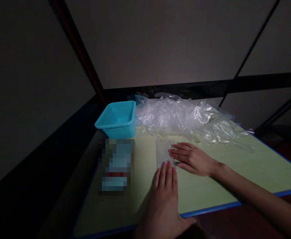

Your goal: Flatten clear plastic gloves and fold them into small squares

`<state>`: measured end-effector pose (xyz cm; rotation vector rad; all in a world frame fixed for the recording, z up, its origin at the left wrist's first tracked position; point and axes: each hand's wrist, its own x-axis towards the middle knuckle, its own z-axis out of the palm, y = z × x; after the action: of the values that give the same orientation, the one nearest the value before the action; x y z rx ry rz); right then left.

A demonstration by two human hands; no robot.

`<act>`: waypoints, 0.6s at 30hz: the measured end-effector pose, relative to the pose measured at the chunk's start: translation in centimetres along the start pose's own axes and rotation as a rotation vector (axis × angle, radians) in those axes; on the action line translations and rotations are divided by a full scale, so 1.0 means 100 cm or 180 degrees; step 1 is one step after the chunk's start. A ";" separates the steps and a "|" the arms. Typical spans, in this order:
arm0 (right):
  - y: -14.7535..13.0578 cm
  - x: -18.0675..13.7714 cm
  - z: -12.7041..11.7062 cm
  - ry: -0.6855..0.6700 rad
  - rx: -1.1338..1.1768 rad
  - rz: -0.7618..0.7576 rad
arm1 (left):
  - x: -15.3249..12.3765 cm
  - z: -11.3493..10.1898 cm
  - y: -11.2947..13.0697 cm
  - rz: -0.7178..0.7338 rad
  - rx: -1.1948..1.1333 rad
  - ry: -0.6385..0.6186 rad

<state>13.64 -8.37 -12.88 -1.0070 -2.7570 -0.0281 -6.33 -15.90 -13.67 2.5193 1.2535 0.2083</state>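
The clear plastic piece [161,154] lies on the tabletop [143,179], under the fingertips of the left hand [164,197] and right hand [194,159], both spread flat, gripping nothing. Uneven pressing could perhaps wrinkle this thin film.

Bare right forearm [250,187], slim fingers [162,176]

One head-worn view, and it's peering forward and down from above and behind the left hand [164,200] and right hand [194,160], close in, tabletop [144,154] around them, wall [160,43] beyond!
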 end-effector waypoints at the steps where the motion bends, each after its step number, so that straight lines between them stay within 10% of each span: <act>1: 0.001 0.001 0.000 0.0028 -0.0030 0.0070 | 0.000 0.000 0.000 -0.0005 -0.0011 0.0001; 18: 0.012 0.006 0.006 0.0418 -0.0061 0.0662 | -0.001 0.002 -0.001 0.0001 -0.0010 -0.0016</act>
<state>13.86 -7.00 -13.40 -1.2446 -2.5269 -0.0856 -6.43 -15.97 -13.84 2.5157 1.2501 0.2038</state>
